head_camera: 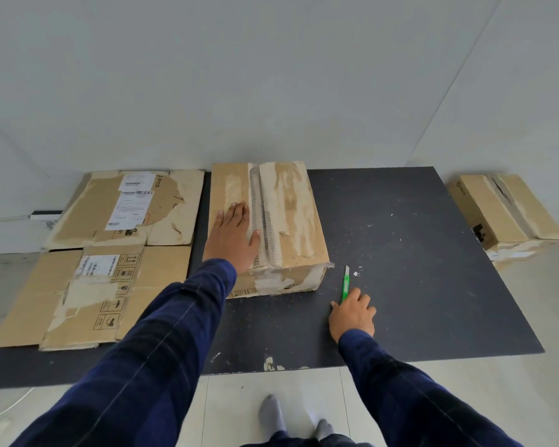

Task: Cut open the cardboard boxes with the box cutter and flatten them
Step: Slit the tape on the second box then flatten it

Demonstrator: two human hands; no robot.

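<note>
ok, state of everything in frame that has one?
middle box: not flattened, top flaps closed.
right box: not flattened, top seam gaping.
flattened boxes: two, lying flat at left.
box cutter: blade out.
left hand: flat on middle box.
right hand: grips box cutter.

1 black mat (pixel 400 253) on pale floor (pixel 465 398); perhaps power strip (pixel 46 215) by wall (pixel 271 75).

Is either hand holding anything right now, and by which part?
The right hand grips the green box cutter by the near end of its handle. The left hand holds nothing; it lies flat on the cardboard box.
</note>
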